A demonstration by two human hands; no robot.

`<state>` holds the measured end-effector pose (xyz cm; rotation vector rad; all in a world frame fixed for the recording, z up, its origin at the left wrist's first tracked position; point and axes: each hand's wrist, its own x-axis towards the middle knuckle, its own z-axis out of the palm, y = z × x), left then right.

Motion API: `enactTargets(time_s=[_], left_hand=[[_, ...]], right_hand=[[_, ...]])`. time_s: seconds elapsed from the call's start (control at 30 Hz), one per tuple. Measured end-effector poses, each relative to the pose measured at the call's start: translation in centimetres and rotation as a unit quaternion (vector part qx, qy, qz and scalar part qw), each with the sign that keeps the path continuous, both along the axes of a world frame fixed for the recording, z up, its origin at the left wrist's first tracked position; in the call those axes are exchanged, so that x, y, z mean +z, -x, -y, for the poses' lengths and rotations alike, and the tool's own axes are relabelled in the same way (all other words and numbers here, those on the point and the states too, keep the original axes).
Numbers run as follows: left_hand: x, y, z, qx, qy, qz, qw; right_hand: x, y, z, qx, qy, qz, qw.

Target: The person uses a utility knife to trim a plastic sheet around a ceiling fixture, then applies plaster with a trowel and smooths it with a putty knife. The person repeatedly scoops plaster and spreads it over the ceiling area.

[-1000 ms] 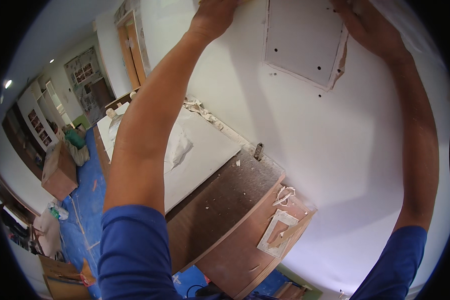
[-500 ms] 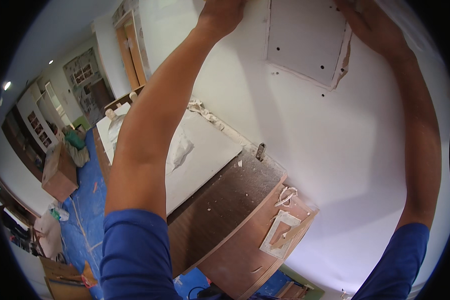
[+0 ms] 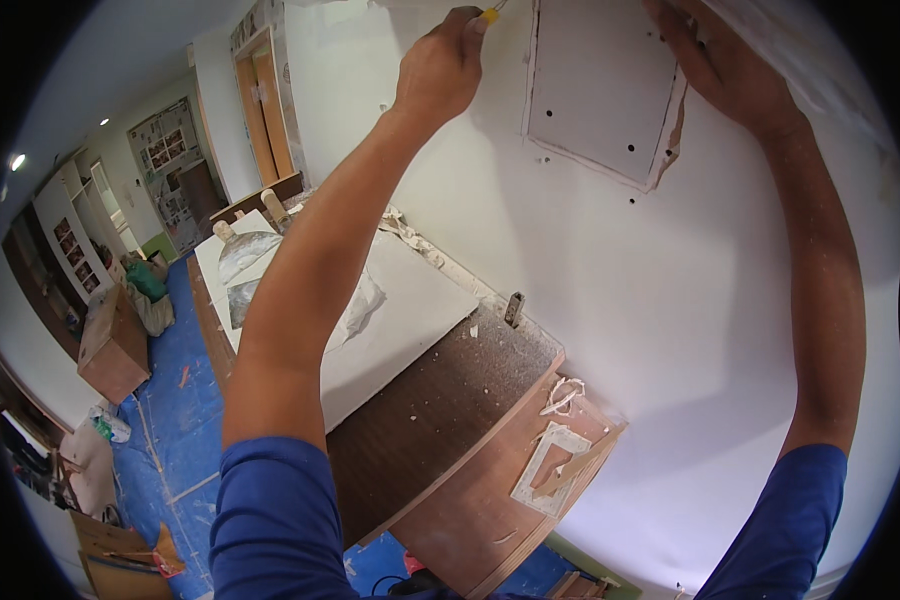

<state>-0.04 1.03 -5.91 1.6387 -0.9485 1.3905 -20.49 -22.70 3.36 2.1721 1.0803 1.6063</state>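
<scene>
Near the top, my left hand (image 3: pixel 440 65) grips a small yellow-handled tool (image 3: pixel 489 17) with a thin metal end, at the white wall (image 3: pixel 650 300) left of a rectangular cut panel (image 3: pixel 595 80). The panel has several dark holes and a ragged, torn right edge. Up at the panel's upper right, my right hand (image 3: pixel 720 65) rests with fingers stretched out along that edge; its fingertips are partly in shadow.
Below stands a wooden cabinet (image 3: pixel 470 480) with a dusty dark top, a white board (image 3: pixel 400 330), putty knives (image 3: pixel 240 255), plaster scraps and a small cut frame (image 3: pixel 530 475). At left lie blue floor sheeting (image 3: pixel 170 440), a wooden box (image 3: pixel 110 350), sacks (image 3: pixel 150 310) and doorways.
My left hand has dropped slightly, bringing the yellow handle into sight. My right hand has shifted a little left. The view has shifted slightly.
</scene>
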Motion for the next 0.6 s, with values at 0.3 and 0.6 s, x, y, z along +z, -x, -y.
enactTargets(time_s=[0.3, 0.6], left_hand=[[-0.4, 3.7, 0.9, 0.048, -0.023, 0.010, 0.999], [-1.0, 10.1, 1.9, -0.373, 0.143, -0.332, 0.855]], right_hand=[[0.0, -0.4, 0.4, -0.028, 0.034, 0.076, 0.996], [-0.1, 0.3, -0.4, -0.068, 0.098, 0.061, 0.991]])
